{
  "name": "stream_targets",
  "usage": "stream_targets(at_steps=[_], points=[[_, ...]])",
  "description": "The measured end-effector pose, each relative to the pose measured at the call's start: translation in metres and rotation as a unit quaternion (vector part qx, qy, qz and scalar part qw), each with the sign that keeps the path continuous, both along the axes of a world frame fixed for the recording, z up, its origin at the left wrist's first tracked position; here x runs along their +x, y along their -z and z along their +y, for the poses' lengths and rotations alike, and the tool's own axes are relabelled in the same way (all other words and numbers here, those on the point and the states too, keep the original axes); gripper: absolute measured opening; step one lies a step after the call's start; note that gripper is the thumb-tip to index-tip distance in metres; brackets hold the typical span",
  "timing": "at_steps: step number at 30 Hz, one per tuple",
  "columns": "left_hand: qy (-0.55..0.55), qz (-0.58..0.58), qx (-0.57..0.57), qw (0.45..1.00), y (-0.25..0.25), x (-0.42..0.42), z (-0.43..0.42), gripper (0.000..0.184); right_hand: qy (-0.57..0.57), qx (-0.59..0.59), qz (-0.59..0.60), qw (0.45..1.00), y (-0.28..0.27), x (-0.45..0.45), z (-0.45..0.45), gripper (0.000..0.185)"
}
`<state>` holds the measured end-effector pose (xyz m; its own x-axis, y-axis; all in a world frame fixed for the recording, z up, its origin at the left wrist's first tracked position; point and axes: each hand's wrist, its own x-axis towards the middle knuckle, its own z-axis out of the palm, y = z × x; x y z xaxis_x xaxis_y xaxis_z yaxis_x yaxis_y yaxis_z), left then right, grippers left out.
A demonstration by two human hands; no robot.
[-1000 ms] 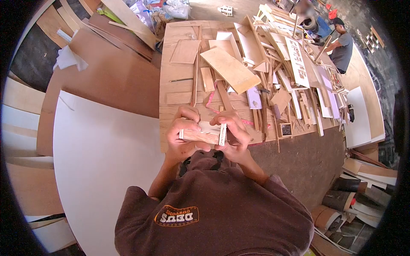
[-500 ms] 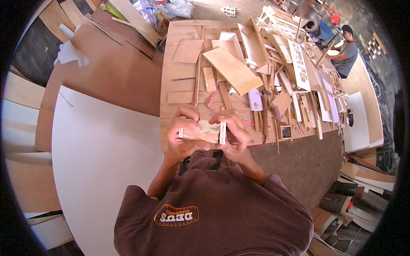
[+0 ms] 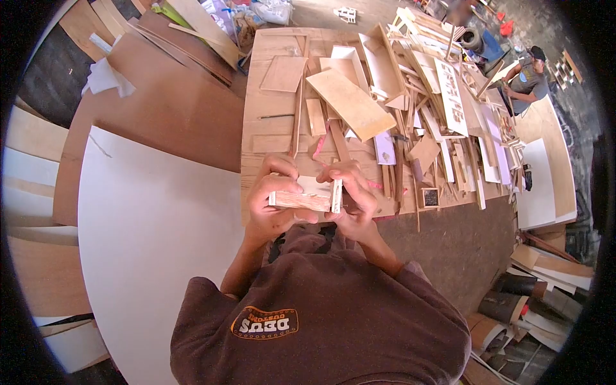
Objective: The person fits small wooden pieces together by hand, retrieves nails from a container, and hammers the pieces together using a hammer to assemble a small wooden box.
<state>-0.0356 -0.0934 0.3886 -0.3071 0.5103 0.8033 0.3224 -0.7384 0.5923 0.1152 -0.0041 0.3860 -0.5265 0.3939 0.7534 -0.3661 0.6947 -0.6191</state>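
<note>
Close to my chest I hold a small box-shaped wooden piece (image 3: 300,201) with raw, rough-grained edges towards me. My left hand (image 3: 262,196) is closed round its left end, thumb on top and fingers below. At the other end, my right hand (image 3: 358,192) pinches a short upright wooden strip (image 3: 337,196) against the piece. Whether strip and piece are fixed together or only pressed together I cannot tell. Behind my hands lies the plywood worktable (image 3: 273,45). A pencil (image 3: 277,116) rests on it.
Wood offcuts, a loose plywood board (image 3: 351,104) and an open wooden tray (image 3: 383,64) crowd the table. A large white sheet (image 3: 154,224) lies at my left. Beyond the table on the right sits another person (image 3: 529,80). Boards and rolls (image 3: 504,307) are piled at lower right.
My grip on the wooden piece looks the same, with hardly any shift in its position. The view has tilted slightly. The other person at far right has turned and raised their head.
</note>
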Motion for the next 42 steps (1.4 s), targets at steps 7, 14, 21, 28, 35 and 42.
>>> stream_targets(at_steps=[7,14,21,28,35,42], points=[[0.013,-0.001,-0.008,1.0,-0.001,0.002,0.0,0.054,-0.006,-0.058,0.006,0.998,-0.002,0.004,-0.004,0.056],[0.022,-0.003,-0.013,1.0,-0.002,0.005,0.0,0.053,-0.011,-0.047,0.035,0.998,-0.002,0.002,0.0,0.057],[-0.006,0.029,-0.013,0.999,-0.005,0.006,-0.001,0.054,-0.04,-0.093,0.049,0.994,0.002,0.002,-0.001,0.057],[-0.032,0.054,-0.014,0.998,-0.009,0.006,-0.004,0.054,-0.062,-0.137,0.044,0.988,0.001,0.003,-0.004,0.059],[-0.035,0.045,-0.04,0.998,-0.009,0.009,-0.004,0.055,-0.077,-0.052,0.035,0.995,0.005,0.003,0.008,0.063],[-0.016,0.02,-0.038,0.999,-0.007,0.01,-0.003,0.056,-0.066,-0.09,0.038,0.993,-0.001,0.001,0.003,0.059]])
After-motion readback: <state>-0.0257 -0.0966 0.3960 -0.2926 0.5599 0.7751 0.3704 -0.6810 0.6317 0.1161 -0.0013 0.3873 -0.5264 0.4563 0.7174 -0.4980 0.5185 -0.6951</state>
